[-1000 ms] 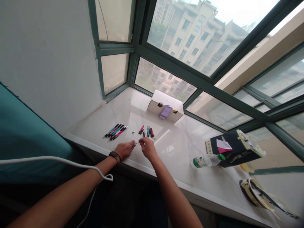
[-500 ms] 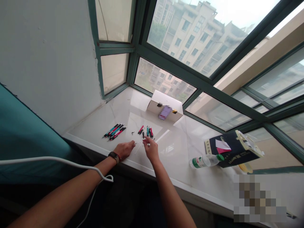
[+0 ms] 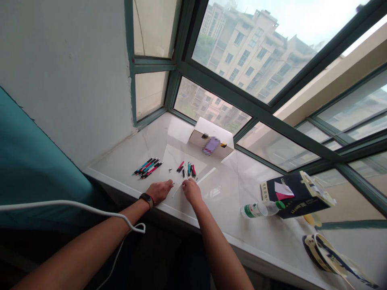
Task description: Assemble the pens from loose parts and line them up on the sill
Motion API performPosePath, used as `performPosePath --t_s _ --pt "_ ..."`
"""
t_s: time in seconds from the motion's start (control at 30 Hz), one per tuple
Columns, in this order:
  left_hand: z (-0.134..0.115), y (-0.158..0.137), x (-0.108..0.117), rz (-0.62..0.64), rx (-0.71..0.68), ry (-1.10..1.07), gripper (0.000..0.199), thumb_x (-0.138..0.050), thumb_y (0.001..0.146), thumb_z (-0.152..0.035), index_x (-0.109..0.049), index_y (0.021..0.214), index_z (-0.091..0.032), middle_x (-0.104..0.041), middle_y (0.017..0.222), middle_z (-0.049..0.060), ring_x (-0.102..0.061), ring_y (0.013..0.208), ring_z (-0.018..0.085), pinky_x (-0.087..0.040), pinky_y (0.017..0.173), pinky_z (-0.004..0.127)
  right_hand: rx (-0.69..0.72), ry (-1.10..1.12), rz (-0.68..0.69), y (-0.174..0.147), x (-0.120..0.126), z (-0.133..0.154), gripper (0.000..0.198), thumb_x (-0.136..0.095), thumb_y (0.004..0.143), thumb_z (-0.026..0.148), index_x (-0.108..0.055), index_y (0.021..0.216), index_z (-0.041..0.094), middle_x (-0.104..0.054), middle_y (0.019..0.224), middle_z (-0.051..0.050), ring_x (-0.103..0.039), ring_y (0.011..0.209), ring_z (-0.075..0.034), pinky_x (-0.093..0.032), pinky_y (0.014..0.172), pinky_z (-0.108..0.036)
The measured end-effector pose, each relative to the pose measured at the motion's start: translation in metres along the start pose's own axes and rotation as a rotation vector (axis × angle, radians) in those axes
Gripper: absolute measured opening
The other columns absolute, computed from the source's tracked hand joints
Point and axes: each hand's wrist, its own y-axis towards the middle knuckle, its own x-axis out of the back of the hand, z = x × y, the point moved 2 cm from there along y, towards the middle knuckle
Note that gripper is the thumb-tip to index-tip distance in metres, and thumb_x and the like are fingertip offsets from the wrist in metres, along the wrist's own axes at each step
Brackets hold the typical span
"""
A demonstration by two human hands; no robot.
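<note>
My left hand, with a dark watch on the wrist, is closed in a pinch near the counter's front edge. A small pale tip shows at its fingertips; I cannot make out what it belongs to. Just to its right, my right hand is closed too, its fingertips hiding whatever they hold. A thin white stick lies on the counter between the hands. Beyond them are loose red, blue and black pen parts and a small black piece. Several assembled pens lie side by side on the left, near tiny metal bits.
A white box with a purple pixelated item at its front stands by the window. At right on the white counter are a lying plastic bottle, a dark printed carton and a round printed tub. A white cable crosses at left.
My right hand has drawn down slightly, and its fingers have closed in; the black piece by its fingertips now lies in plain view. My left hand keeps its pinch. The view has shifted a little.
</note>
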Motion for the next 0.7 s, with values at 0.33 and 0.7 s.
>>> performPosePath --t_s 0.33,0.7 --pt "0.001 -0.001 -0.001 -0.020 -0.020 -0.014 0.037 -0.020 0.100 -0.042 -0.052 0.107 -0.025 -0.069 0.089 0.008 -0.066 0.080 0.023 -0.040 0.065 0.029 0.078 -0.199 0.074 0.006 0.005 0.002 0.017 -0.043 0.094 0.015 -0.060 0.097 0.017 -0.061 0.102 -0.010 -0.056 0.094 -0.019 -0.041 0.075 -0.027" --pt "0.000 0.000 0.001 0.000 -0.015 -0.005 0.041 -0.016 0.100 -0.041 -0.051 0.108 -0.022 -0.070 0.091 0.008 -0.067 0.081 0.022 -0.041 0.065 0.029 0.228 -0.292 0.303 0.024 0.025 0.014 0.032 -0.037 0.087 0.000 -0.064 0.098 0.012 -0.063 0.106 -0.019 -0.062 0.097 -0.027 -0.045 0.080 -0.035"
